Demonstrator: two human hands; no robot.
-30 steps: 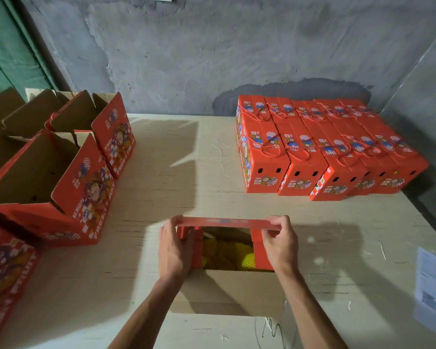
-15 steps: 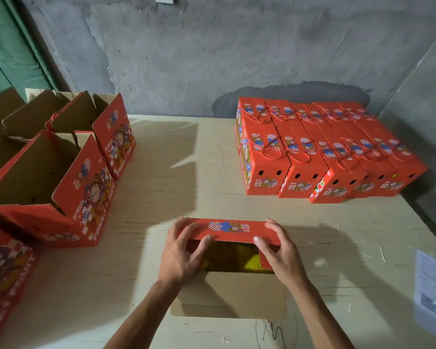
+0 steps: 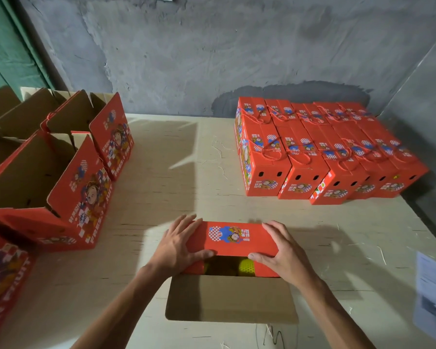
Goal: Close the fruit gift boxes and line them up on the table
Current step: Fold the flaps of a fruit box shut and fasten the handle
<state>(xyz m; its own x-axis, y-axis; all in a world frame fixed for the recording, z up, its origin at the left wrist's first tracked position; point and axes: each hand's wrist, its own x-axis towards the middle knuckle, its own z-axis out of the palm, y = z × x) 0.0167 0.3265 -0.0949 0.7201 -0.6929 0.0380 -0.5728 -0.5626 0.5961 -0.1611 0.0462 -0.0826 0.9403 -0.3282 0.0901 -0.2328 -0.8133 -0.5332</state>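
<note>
Low in the frame's middle, the left hand (image 3: pixel 176 248) and right hand (image 3: pixel 285 255), each grip open and flat, push the red flap (image 3: pixel 233 236) down on the fruit gift box (image 3: pixel 268 272); the brown flap (image 3: pixel 232 298) likely folds over next.

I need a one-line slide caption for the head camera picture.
Left hand and right hand press the red lid flap down over a fruit gift box, closed boxes lined up behind.

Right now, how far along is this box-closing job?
Done: a block of closed boxes stands lined up at the far right of the table. In hand: the left hand and right hand press the far flap down on the front box; its near flap lies open, yellow fruit showing. Left: finishing this box, then the open boxes on the left.
</note>
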